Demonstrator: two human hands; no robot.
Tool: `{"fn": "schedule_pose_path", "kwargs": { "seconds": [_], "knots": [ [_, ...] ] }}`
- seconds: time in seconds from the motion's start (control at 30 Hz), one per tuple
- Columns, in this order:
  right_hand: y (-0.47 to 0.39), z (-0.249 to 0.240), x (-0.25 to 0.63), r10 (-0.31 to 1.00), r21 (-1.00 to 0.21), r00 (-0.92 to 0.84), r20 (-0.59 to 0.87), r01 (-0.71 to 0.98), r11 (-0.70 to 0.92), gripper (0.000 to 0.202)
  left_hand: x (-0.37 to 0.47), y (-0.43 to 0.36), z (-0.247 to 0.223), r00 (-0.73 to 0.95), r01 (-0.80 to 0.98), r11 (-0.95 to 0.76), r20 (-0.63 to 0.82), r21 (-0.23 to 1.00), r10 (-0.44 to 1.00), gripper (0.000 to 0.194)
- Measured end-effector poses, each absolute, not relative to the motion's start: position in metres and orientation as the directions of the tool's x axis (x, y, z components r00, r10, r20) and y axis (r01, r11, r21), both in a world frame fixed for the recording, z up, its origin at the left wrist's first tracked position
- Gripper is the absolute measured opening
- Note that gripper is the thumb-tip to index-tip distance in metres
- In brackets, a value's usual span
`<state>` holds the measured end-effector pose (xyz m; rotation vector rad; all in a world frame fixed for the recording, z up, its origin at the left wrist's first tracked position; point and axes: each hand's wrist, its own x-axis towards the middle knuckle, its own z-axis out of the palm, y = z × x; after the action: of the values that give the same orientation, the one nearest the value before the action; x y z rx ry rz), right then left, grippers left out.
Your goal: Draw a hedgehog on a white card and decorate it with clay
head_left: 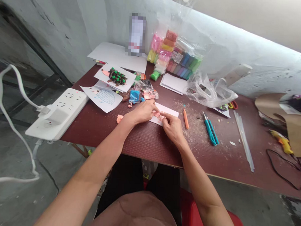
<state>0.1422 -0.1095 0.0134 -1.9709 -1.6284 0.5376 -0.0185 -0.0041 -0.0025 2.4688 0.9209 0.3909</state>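
A white card [174,113] lies on the table with flattened peach modelling clay [158,116] and a drawn outline on it. My left hand [147,111] reaches over the card's left end, fingers curled together and tips at the clay; what lies under them is partly hidden. From the other side, my right hand [173,127] presses its index fingertip to the clay, with the thumb bent below and the remaining fingers curled. Beside my left forearm sits a peach clay lump [119,119], with a smaller curled piece [130,105] nearby. An orange clay tool [185,119] lies right of the card.
Opened clay packets [134,96] lie behind my left hand. Two hedgehog cards [114,78] and a power strip [64,111] are left. Rightward are a teal utility knife [210,130], glue sticks [243,141], a plastic bag [212,93] and a yellow glue gun [282,142]. Bagged clay [179,59] stands by the wall.
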Motion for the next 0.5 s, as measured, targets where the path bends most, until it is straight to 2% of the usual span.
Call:
{"fn": "schedule_pose_path", "kwargs": {
  "seconds": [0.27, 0.5],
  "knots": [
    [-0.1099, 0.0207, 0.1364, 0.981, -0.532, 0.19, -0.039, 0.827, -0.181, 0.045, -0.0177, -0.0049, -0.0024, 0.736, 0.532, -0.671, 0.111, 0.516, 0.668, 0.042],
    [-0.1102, 0.0233, 0.1352, 0.979, -0.507, 0.191, -0.069, 0.839, -0.199, 0.046, -0.0184, -0.0045, -0.0029, 0.744, 0.529, -0.681, 0.11, 0.507, 0.659, 0.043]
  ]
}}
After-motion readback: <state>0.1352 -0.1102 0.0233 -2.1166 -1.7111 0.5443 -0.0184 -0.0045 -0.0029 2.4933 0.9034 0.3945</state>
